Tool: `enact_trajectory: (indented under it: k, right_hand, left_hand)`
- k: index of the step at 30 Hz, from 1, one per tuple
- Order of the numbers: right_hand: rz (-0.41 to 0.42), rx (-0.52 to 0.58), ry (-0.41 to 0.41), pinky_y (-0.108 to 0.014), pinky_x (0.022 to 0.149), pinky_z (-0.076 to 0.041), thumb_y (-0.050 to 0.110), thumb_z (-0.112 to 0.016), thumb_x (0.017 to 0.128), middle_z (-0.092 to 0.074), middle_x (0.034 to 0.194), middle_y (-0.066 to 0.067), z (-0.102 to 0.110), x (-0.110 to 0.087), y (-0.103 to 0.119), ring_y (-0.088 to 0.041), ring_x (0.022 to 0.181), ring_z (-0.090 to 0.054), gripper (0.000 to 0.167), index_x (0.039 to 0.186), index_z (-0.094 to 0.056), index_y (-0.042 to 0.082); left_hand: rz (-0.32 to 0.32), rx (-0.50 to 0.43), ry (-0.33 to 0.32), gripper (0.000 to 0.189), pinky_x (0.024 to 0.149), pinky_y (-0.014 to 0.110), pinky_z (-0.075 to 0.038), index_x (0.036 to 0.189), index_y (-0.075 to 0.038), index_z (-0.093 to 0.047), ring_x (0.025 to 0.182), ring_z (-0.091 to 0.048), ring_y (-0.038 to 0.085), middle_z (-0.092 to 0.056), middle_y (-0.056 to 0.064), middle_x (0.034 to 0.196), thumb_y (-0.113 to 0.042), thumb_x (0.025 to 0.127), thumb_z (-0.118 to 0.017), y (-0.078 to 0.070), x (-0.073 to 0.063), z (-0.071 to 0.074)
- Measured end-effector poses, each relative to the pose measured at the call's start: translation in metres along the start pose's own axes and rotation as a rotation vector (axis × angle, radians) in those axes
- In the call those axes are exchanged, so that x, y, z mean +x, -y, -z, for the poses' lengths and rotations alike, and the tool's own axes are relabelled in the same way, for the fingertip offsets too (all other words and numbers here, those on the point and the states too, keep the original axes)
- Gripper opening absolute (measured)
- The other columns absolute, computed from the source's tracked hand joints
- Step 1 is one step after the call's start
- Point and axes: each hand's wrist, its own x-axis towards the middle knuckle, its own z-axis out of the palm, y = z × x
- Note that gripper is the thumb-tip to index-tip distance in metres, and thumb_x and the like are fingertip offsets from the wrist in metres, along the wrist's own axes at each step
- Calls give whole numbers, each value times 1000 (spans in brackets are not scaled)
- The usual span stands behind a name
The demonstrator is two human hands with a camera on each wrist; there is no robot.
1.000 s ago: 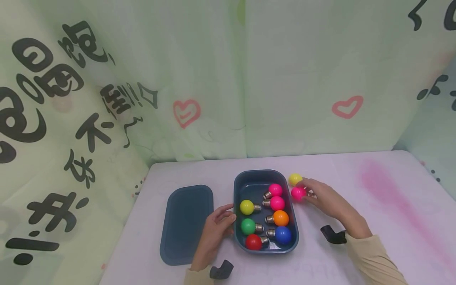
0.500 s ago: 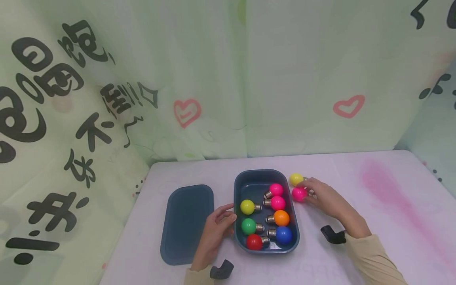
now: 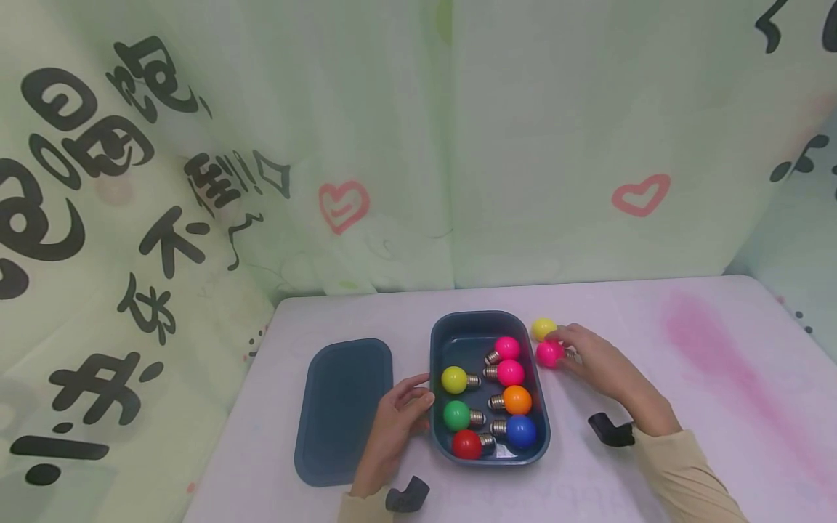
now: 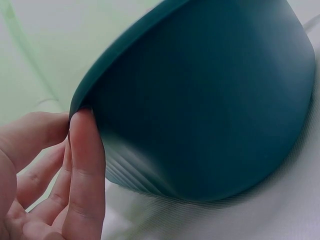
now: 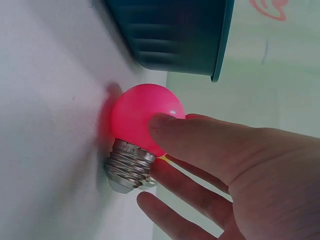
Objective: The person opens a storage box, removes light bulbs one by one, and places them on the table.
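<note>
My left hand pinches the left rim of a dark blue plastic box between thumb and fingers; the left wrist view shows the pinch at the box's rim up close. To the right of the box, my right hand holds a pink light bulb low over the table, thumb on its globe, silver screw base showing. Just behind that bulb lies a yellow bulb, its base partly covered by the fingers. Inside the box, a yellow bulb, green bulb and red bulb line the left side.
Along the box's right side lie two pink bulbs, an orange bulb and a blue bulb. A flat dark blue lid rests on the white table at left. A printed curtain hangs behind.
</note>
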Motion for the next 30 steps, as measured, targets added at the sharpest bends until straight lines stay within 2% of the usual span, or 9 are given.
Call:
enact_trajectory:
  k: [15,30]
  right_hand:
    - [-16,3,15,-55,94,-50,5,-77,84,-63,117,-18,9,2,17,-38,110,-60,41,123,-64,2]
    - [55,8,-3,-53,93,-52,8,-75,86,-63,118,-19,9,11,43,-36,109,-61,39,122,-64,1]
  left_hand:
    - [1,-4,2,50,75,28,-54,136,-16,-59,97,-59,16,-65,5,114,-32,91,-73,-2,-1,0]
    - [3,-16,0,49,74,28,-54,136,-16,-59,96,-60,16,-65,5,113,-31,91,-73,-1,-1,0]
